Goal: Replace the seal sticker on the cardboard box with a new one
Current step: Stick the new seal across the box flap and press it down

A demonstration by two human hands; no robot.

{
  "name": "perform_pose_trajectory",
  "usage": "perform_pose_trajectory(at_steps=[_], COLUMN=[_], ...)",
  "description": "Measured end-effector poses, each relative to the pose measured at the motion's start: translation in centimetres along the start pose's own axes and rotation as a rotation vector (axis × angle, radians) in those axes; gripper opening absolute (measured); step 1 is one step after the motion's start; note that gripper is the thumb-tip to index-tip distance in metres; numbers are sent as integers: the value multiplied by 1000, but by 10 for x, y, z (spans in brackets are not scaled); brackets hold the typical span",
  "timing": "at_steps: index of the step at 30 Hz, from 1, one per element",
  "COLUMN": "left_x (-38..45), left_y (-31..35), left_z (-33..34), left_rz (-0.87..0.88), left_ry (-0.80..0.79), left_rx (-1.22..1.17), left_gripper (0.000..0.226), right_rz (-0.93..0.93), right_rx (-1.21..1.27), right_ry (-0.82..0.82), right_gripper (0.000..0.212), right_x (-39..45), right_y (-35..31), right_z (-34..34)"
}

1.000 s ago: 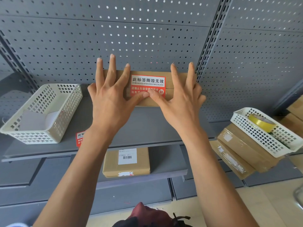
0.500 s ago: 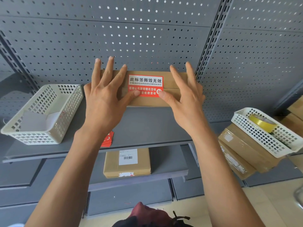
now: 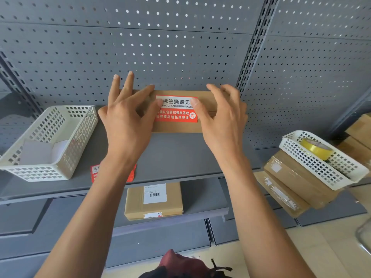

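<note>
Red seal sticker between both thumbs

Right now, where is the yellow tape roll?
In the head view, the tape roll lies far right in a white basket resting tilted on stacked boxes, well right of the right hand.

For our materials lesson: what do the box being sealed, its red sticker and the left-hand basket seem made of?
Cardboard box: matte brown corrugated card, probably. Seal sticker: slightly glossy printed paper or film, can't tell which. Basket: off-white moulded plastic, judging by its uniform grid holes.
</note>
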State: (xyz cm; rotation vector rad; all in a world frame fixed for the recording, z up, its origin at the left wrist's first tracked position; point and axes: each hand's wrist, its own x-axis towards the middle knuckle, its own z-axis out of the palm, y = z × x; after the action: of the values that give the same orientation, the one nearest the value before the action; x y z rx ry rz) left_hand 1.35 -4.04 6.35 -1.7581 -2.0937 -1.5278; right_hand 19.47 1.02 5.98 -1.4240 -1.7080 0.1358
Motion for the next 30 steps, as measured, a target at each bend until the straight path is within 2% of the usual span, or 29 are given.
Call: perform_pose_trajectory(at_steps=[14,20,24,27,30], left_x=[-2,-3,-7,-11,-12], left_y=[-8,-8,-1,3,0], left_z=[-18,-24,-20,-13,-9], left_rz=[38,44,47,14,20], left_ry=[-206,-323,-311,-223,-193], left_rx=[87,173,194,190,196], left_gripper=[61,86,97,94,90], right_rz=[-153,-135,-97,-99,-102], right_rx=[2,25,-22,-86,-63], right_ry=[-270,-387,-345,-264,-251], right_gripper=[78,90,93,89,84], right_x=[-6,-8,-9,-14,-15], right_y=[13,14,9,2,5], right_z=[-19,-29,-23,-13,-11])
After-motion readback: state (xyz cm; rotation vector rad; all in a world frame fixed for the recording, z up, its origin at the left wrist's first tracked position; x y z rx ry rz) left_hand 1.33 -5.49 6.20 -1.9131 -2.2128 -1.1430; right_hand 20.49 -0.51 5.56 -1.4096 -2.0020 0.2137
